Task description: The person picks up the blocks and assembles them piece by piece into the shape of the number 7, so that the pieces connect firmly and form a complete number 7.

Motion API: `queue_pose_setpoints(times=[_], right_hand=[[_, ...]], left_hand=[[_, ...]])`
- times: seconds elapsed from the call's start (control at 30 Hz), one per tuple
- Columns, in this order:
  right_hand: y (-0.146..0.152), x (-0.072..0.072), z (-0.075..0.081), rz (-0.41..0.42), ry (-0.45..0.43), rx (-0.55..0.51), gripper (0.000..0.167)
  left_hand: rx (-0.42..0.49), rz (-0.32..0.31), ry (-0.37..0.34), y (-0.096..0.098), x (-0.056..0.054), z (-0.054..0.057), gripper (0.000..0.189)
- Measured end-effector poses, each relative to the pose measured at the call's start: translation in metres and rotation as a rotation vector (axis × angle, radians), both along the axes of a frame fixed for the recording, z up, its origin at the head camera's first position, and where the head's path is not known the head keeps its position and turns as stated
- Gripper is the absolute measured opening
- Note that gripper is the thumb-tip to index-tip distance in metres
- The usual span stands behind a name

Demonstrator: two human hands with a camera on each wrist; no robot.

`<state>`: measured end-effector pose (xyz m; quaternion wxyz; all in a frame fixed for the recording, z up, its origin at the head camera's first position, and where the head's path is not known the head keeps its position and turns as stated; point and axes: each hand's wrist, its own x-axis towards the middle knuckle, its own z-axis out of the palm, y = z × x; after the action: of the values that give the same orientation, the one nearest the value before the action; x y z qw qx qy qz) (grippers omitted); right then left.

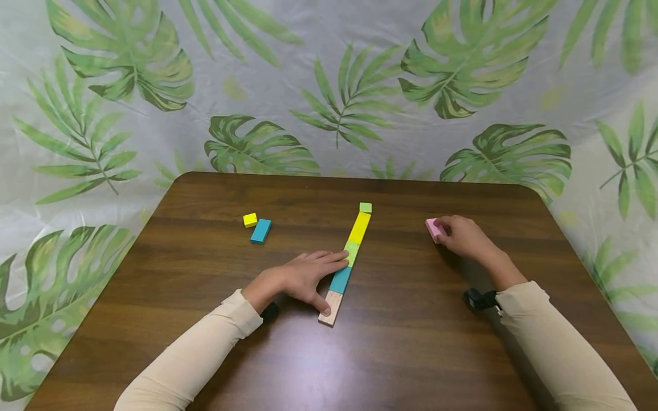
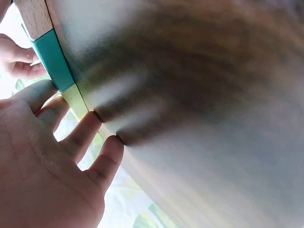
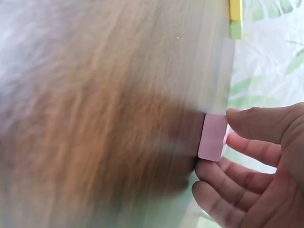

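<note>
A line of flat blocks runs away from me along the table's middle: a bare wood block [image 1: 334, 302], a teal block [image 1: 341, 281], a light green block [image 1: 352, 249], a yellow block [image 1: 360, 227] and a small green block [image 1: 365, 208]. My left hand [image 1: 305, 277] spreads over its near part, thumb on the wood block, fingertips by the teal and light green ones. The left wrist view shows those fingers [image 2: 85, 133] nearly straight. To the right, my right hand [image 1: 468, 237] pinches a pink block [image 3: 213, 137] between thumb and fingers, low at the tabletop.
Left of the line lie a small yellow block [image 1: 249, 220] and a blue block [image 1: 261, 232], close together. The dark wooden table [image 1: 205, 200] ends at a far edge, with a leaf-printed sheet [image 1: 349, 85] hanging behind it.
</note>
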<state>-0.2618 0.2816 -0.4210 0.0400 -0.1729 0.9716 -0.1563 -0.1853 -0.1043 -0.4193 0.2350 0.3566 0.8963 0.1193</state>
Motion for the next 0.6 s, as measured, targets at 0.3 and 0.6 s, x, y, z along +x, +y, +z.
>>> queue_pose_setpoints(times=[0.3,0.6], right_hand=[[-0.011,-0.012,0.003,0.005,-0.012,-0.004,0.037],[-0.029,-0.038,0.006,-0.013,-0.051,-0.005,0.034]], left_hand=[[0.002,-0.004,0.002,0.000,0.001,0.000,0.100],[0.011,-0.004,-0.002,0.000,0.001,0.001,0.099]])
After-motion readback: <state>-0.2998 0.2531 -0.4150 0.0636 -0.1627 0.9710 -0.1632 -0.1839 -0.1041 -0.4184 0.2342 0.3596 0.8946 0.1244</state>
